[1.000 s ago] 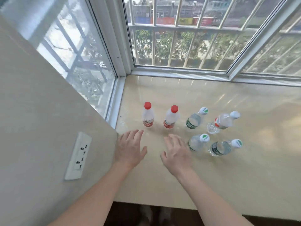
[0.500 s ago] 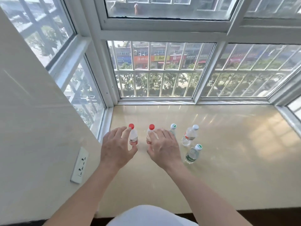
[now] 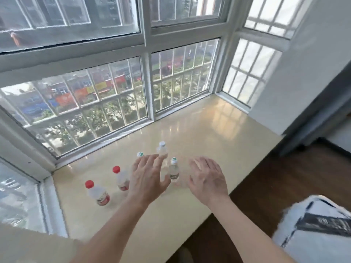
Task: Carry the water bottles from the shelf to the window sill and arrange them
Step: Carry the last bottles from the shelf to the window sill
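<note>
Hovering empty with fingers spread wide: left hand (image 3: 148, 179) over the middle of the group, right hand (image 3: 207, 179) just beside a green-capped bottle (image 3: 174, 169). Standing upright on the window sill (image 3: 209, 137), five bottles in view, two red-capped bottles (image 3: 98, 194) at the left, spacing uneven. Best to grip each low on the body and slide into line, never nudging neighbours.

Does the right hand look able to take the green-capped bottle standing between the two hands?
Probably yes. The right hand is open and empty, close beside the green-capped bottle, with only bare sill between them.
</note>
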A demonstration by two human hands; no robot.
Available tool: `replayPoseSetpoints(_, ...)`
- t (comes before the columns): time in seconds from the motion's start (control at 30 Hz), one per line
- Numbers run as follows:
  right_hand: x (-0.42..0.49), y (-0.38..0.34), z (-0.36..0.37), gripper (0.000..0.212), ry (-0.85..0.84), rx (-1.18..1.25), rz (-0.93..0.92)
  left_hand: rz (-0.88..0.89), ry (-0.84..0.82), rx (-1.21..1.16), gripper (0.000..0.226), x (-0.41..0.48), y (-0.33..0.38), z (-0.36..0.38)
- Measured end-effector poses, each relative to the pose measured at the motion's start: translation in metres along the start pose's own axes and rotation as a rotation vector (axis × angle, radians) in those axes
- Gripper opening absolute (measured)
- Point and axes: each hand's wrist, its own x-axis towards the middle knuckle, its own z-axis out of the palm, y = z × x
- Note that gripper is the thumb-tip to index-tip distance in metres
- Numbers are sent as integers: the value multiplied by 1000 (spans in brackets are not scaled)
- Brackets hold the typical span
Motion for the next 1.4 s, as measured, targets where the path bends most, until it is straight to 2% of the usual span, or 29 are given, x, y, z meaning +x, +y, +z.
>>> replayPoseSetpoints(0.23, -77, 75, -41, 42, 39, -114, 363, 325, -74, -64, 62, 17, 93, 20)
replayPoseSetpoints(0.4, -126, 122, -64, 42, 131, -195, 519, 521, -86, -91, 63, 26, 168, 34)
replayPoseSetpoints(0.6, -161, 182, -79, 43, 158, -243, 689, 697, -111, -97, 64, 43, 251, 52)
replayPoseSetpoints(0.8, -165, 262, -81, 42, 143, -215, 790, 786, -125, -109, 61, 85, 336, 84)
replayPoseSetpoints(1.17, -145, 467, -90, 36, 170, -200, 858, 868, -125, -109, 60, 184, 523, 153)
replayPoseSetpoints(1.4, -141, 551, -93, 33, 139, -163, 931, 896, -175, -132, 58, 219, 598, 177)
